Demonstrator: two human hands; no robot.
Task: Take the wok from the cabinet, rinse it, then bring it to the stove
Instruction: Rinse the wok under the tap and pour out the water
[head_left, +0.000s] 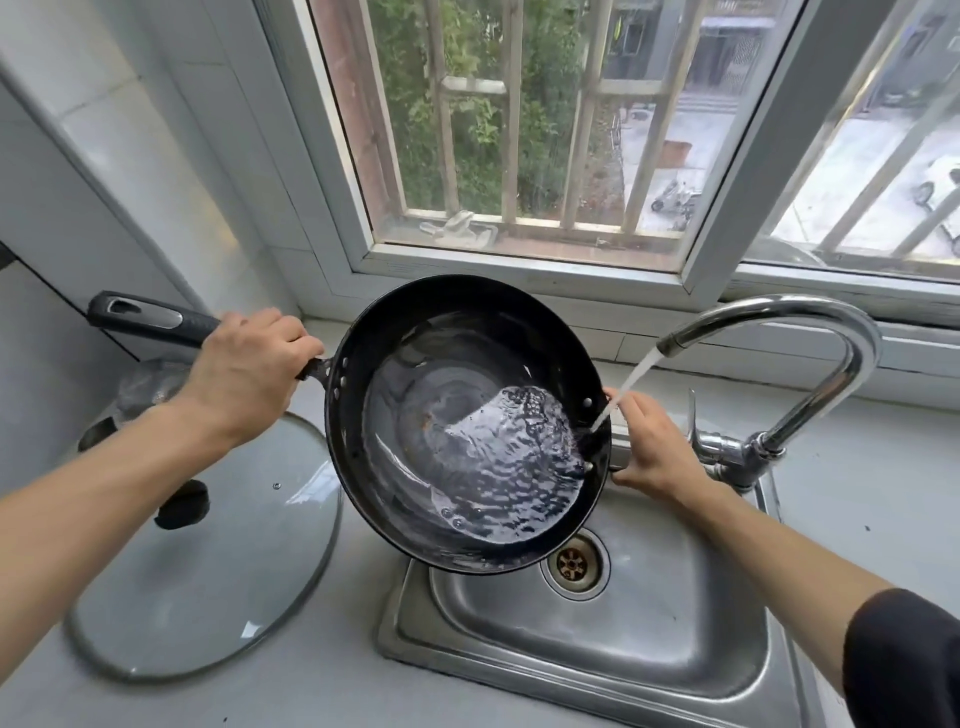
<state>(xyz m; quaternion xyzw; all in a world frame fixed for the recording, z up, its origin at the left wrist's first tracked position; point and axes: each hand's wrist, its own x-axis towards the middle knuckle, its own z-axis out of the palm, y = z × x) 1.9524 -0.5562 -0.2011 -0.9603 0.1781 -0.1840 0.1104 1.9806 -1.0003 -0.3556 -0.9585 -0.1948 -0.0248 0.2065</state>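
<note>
A black wok (415, 364) hangs tilted over the steel sink (649, 623), with rippling water pooled in its lower right half. My left hand (244, 369) grips its long black handle (140, 314) near the bowl. My right hand (649, 447) holds the small side handle at the wok's right rim, its fingers curled under it. A stream of water runs from the chrome faucet (810, 332) spout down into the wok next to my right hand.
A glass lid (249, 571) with a black knob lies on the grey counter left of the sink. The drain (573, 564) shows below the wok. A barred window runs behind the faucet, and a tiled wall stands at the left.
</note>
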